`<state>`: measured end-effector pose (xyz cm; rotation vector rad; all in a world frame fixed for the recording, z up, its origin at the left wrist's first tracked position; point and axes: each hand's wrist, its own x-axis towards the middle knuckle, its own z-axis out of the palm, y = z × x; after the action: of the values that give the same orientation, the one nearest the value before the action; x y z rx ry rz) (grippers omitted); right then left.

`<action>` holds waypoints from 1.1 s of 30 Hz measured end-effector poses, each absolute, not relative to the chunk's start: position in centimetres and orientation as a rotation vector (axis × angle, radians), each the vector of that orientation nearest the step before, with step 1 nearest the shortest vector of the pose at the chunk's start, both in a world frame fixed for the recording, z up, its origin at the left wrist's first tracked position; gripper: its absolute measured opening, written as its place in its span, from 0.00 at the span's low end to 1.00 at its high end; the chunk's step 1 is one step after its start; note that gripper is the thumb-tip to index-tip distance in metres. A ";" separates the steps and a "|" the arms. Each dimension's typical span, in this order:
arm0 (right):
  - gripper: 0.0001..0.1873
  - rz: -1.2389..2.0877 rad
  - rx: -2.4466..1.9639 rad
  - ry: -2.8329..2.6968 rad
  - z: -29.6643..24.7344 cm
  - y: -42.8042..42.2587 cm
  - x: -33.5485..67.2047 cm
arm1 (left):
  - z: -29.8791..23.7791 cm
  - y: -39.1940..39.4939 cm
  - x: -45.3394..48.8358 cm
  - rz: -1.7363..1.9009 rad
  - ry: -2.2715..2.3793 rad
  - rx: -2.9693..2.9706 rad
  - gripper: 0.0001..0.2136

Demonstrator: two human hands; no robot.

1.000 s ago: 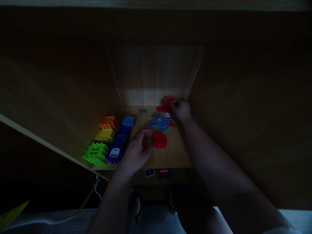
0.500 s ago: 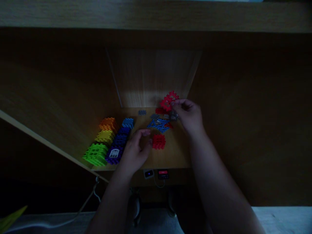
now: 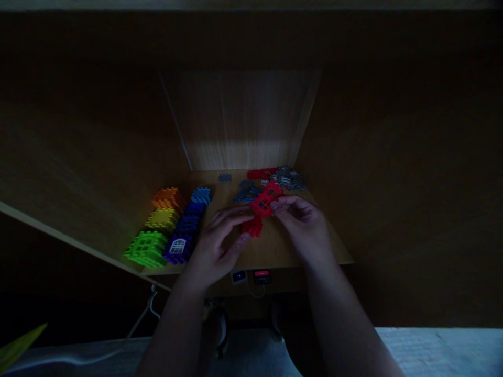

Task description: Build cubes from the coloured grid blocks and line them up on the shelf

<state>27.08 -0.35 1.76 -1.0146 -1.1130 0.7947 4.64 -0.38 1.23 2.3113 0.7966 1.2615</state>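
In dim light, my right hand (image 3: pixel 304 225) pinches a flat red lattice tile (image 3: pixel 267 199) and holds it just above a red block cube (image 3: pixel 252 226) on the wooden desk (image 3: pixel 283 246). My left hand (image 3: pixel 220 238) rests beside that cube, fingers curled against its left side with the fingertips reaching the tile. Behind them lie loose blue tiles (image 3: pixel 245 195), a red piece (image 3: pixel 259 173) and a heap of grey tiles (image 3: pixel 288 179).
Finished cubes stand in rows at the left: orange (image 3: pixel 167 198), yellow (image 3: pixel 162 218), green (image 3: pixel 147 247), blue (image 3: pixel 201 196) and purple with a white window (image 3: pixel 178 246). Wooden walls close in on both sides. Two small devices (image 3: pixel 251 276) sit under the front edge.
My right hand lifted the red tile from the far pile and carried it toward me over the red cube. My left hand closed in on the cube.
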 end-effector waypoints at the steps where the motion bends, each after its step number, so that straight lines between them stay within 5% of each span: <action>1: 0.12 0.814 -1.013 -1.140 1.6 -0.4 26.7 | 1.2 -0.4 4.6 1.255 0.786 2.318 0.18; 8: 0.12 0.803 -1.005 -1.212 1.4 -1.0 25.3 | 0.5 -0.2 4.1 1.293 0.868 2.197 0.16; 14: 0.16 0.356 -1.380 -1.239 1.2 -0.4 29.1 | -0.3 -0.1 4.1 1.423 0.951 1.835 0.11; 20: 0.13 0.196 -1.695 -1.564 -0.9 0.7 33.3 | -0.6 -0.1 4.6 1.265 0.885 1.720 0.25; 26: 0.13 -0.099 -1.890 -1.660 -1.0 0.3 33.1 | -0.9 0.1 4.4 1.255 0.922 1.732 0.22; 33: 0.13 -0.032 -1.524 -1.671 0.6 -0.1 31.0 | -0.7 0.0 4.3 1.261 0.988 1.791 0.20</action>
<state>31.01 -0.15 0.62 -1.5237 -1.6715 -0.0322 4.30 -0.04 -0.67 1.7911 0.9879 1.2607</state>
